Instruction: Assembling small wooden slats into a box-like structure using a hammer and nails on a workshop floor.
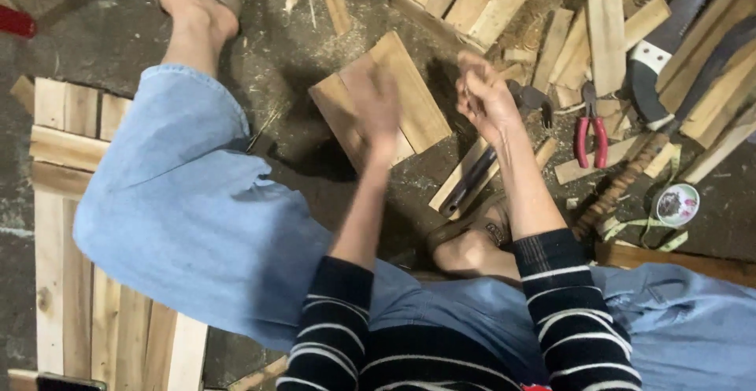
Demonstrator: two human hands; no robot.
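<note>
Striped knit sleeves (pixel 551 296), left hand (pixel 374 107) over flat planks (pixel 409 92)

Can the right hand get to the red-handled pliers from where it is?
Probably yes: the right hand is raised just beside the red-handled pliers, which lie uncovered on the wood offcuts; nothing stands between them.

Red-handled pliers (pixel 591 140), pale blue jeans (pixel 189 210), black white-striped sleeves (pixel 563 296), tan wooden boards (pixel 386 100).
</note>
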